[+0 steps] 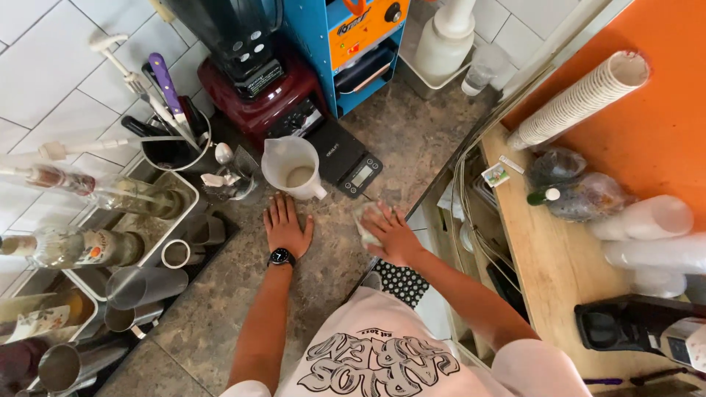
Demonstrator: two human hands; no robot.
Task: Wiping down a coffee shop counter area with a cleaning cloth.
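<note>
My left hand (pixel 285 226) lies flat, fingers apart, on the speckled stone counter (pixel 220 309), with a black watch on its wrist. Just beyond its fingertips stands a white plastic pitcher (pixel 292 167) with some pale liquid inside, sitting beside a black digital scale (pixel 346 156). My right hand (pixel 390 234) presses a light cloth (pixel 365 222) onto the counter near its right edge.
A dark red blender (pixel 254 81) and a blue-and-orange machine (pixel 353 44) stand at the back. Syrup bottles (pixel 73 246), metal cups and a utensil holder (pixel 173 143) fill the left. Right of a gap, a wooden shelf (pixel 551 265) carries stacked paper cups (pixel 581 99) and bagged items.
</note>
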